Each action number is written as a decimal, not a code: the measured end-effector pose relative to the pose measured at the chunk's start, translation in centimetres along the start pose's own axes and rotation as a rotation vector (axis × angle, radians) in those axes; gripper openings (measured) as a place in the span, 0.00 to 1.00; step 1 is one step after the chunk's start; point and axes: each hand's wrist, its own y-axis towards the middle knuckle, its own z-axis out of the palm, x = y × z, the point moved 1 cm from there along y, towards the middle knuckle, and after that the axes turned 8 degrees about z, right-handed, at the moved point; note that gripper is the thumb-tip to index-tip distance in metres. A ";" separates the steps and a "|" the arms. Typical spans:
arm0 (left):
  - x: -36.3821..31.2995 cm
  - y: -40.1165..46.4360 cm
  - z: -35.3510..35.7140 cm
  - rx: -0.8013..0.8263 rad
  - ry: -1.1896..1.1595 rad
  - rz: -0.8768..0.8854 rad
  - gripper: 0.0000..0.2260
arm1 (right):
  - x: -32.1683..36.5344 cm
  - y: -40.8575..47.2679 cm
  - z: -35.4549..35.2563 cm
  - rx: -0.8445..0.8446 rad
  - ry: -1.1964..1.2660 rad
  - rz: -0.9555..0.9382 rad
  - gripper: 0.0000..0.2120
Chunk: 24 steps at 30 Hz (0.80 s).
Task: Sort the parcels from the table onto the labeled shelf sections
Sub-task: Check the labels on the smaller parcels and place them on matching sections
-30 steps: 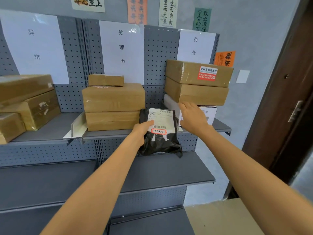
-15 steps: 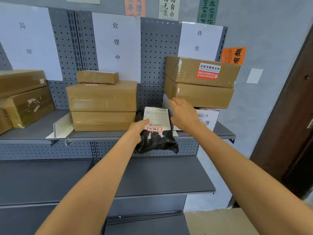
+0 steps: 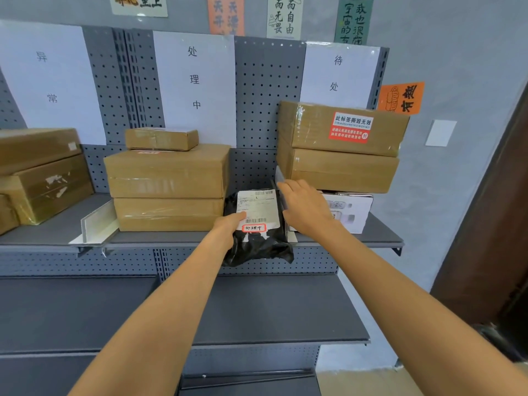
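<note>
The grey shelf (image 3: 383,241) carries the middle stack of brown boxes (image 3: 168,187) under the 处理中 sign (image 3: 194,78) and another stack to the right. Between them the black parcel (image 3: 257,224) is being slid in, its near end overhanging the edge. The left hand (image 3: 228,227) pinches it; the right hand (image 3: 305,210), fingers straight, holds the divider aside. Next, probably, a push farther back.
</note>
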 end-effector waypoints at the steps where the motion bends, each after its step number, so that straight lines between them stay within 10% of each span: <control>1: 0.0 0.1 0.0 0.001 0.014 0.000 0.15 | 0.0 -0.1 0.1 0.004 0.005 -0.003 0.29; 12: -0.8 -0.7 -0.7 0.074 0.073 0.037 0.22 | 0.0 -0.5 0.1 0.021 0.023 0.006 0.29; 24: -0.7 -1.2 -0.9 -0.043 0.777 0.237 0.14 | 1.4 -0.3 0.2 0.029 0.039 0.001 0.31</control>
